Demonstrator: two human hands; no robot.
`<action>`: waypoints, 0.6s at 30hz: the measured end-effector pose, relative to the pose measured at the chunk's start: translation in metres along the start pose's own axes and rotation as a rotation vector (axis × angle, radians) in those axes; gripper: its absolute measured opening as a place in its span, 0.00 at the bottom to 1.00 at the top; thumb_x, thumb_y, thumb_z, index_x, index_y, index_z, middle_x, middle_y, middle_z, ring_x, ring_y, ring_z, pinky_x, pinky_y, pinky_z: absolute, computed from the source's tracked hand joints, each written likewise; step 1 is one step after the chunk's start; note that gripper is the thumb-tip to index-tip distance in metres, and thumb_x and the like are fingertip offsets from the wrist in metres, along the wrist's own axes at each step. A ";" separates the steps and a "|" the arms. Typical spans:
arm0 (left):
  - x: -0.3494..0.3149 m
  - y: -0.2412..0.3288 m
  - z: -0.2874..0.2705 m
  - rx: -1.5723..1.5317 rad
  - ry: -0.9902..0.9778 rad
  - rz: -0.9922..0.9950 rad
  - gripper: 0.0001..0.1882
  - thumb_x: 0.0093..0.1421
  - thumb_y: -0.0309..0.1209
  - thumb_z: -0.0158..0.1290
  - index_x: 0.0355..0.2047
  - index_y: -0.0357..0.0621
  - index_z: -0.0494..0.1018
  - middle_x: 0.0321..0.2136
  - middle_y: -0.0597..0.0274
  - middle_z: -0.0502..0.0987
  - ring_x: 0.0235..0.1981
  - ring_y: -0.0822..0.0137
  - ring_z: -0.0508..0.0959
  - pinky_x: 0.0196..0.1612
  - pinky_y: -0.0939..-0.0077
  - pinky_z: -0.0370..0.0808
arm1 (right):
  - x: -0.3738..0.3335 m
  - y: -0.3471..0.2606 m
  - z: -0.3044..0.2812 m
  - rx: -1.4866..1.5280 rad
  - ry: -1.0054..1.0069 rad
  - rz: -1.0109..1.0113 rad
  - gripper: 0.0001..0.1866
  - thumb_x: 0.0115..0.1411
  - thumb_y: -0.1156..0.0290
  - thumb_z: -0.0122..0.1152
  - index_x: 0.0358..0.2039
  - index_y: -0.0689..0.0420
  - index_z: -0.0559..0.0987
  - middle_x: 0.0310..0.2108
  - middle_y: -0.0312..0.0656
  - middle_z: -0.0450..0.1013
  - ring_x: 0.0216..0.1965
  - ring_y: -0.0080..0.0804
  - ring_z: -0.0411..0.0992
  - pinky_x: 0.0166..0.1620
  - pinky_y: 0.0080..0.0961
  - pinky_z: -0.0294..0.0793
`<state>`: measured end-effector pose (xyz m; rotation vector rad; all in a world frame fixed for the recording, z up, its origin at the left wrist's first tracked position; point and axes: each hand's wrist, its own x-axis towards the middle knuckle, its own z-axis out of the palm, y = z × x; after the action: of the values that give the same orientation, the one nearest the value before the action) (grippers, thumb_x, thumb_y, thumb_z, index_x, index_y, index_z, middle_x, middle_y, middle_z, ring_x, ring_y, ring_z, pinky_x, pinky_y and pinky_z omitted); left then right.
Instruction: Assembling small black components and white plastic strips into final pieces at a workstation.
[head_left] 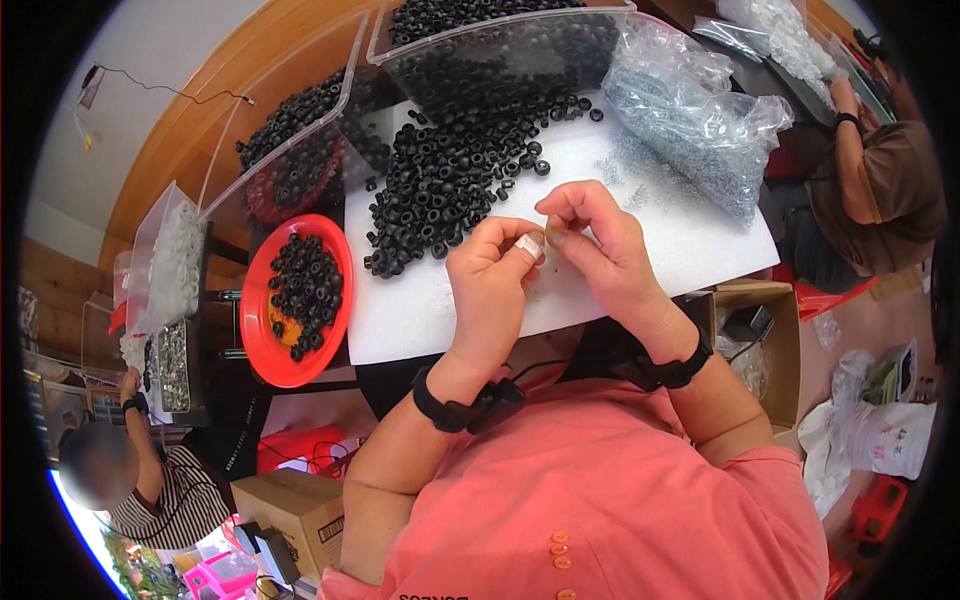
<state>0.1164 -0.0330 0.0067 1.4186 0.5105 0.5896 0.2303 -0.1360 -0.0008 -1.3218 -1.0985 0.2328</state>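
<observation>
My left hand (490,290) and my right hand (612,262) meet above the near part of the white tabletop (400,335). Thumb and fingers are pinched together on each, fingertips almost touching. Whatever lies between them is too small to make out. A white wrap covers the tip of my left thumb. Just beyond my hands spreads a heap of black ring-shaped parts (430,195). To the left, a red plastic tray (262,352) holds more black parts. Beyond my right hand lies a clear plastic bag (690,130) full of small silvery pieces, some of them scattered beside it.
Clear bins of black parts stand at the back (490,75) and back left (300,140). Further left is a bin of whitish pieces (170,265). A cardboard box (780,350) sits below the table's right side. Other people work at the left (170,490) and right (880,190).
</observation>
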 end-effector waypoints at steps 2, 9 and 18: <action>0.002 0.003 0.001 -0.046 -0.003 -0.032 0.03 0.63 0.22 0.54 0.35 0.36 0.77 0.27 0.67 0.77 0.26 0.79 0.71 0.29 0.82 0.69 | 0.000 0.000 0.001 -0.065 0.016 -0.029 0.12 0.60 0.83 0.55 0.44 0.59 0.73 0.27 0.37 0.70 0.29 0.23 0.70 0.36 0.21 0.72; 0.000 0.003 0.005 0.119 -0.038 0.054 0.04 0.64 0.24 0.54 0.35 0.37 0.77 0.24 0.66 0.77 0.20 0.81 0.70 0.18 0.86 0.61 | -0.002 0.002 -0.001 -0.013 0.083 -0.039 0.13 0.58 0.84 0.55 0.45 0.60 0.73 0.26 0.37 0.70 0.28 0.23 0.70 0.36 0.21 0.72; -0.001 0.006 0.004 -0.018 -0.060 -0.041 0.04 0.64 0.26 0.54 0.35 0.38 0.77 0.23 0.67 0.76 0.19 0.81 0.70 0.18 0.86 0.61 | -0.004 0.006 -0.001 0.055 0.099 -0.016 0.15 0.57 0.82 0.54 0.46 0.61 0.72 0.26 0.38 0.72 0.29 0.22 0.71 0.37 0.21 0.72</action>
<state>0.1174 -0.0365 0.0130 1.4012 0.4839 0.5158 0.2316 -0.1375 -0.0077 -1.2616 -1.0126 0.1825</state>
